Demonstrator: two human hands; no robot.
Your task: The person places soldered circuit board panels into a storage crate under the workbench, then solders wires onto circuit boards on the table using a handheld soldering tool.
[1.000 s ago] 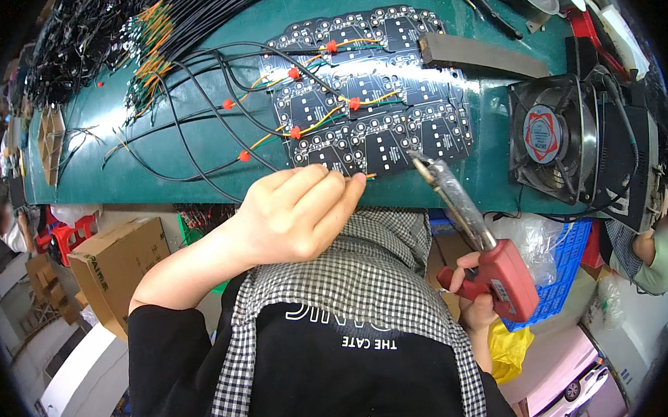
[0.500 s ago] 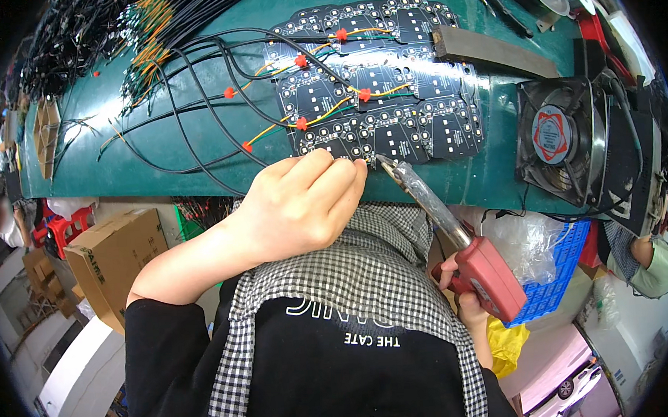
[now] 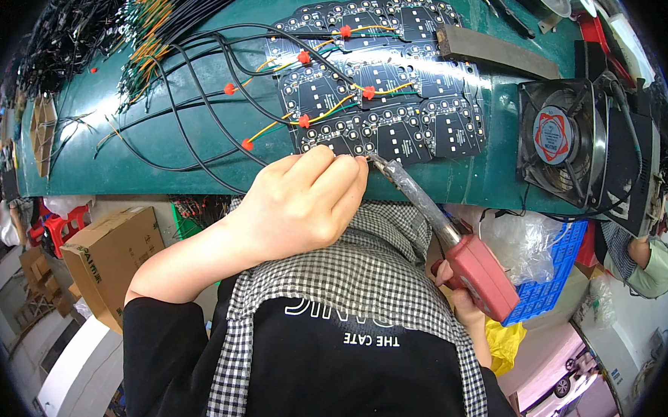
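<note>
My right hand (image 3: 466, 306) is wrapped round a red soldering gun (image 3: 486, 277), whose long metal barrel slants up to the left. Its tip meets the near edge of the black circuit boards (image 3: 395, 142), right beside my left fingertips. My left hand (image 3: 307, 202) is closed in a pinch over that same edge; whatever sits between its fingers is hidden. Black cables (image 3: 180, 114) with orange and green wire ends run from the left onto the boards. Small red blobs (image 3: 304, 120) sit along several of these wires.
A grey metal bar (image 3: 498, 52) lies across the boards' right side. Right of it stands a black fan (image 3: 561, 144). Bundled cables (image 3: 76, 41) fill the far left of the green table (image 3: 121, 178). Below the table are a cardboard box (image 3: 114, 258) and a blue crate (image 3: 542, 296).
The soldering gun has shifted slightly left, bringing its tip closer to my left fingertips. My left hand stays nearly where it was.
</note>
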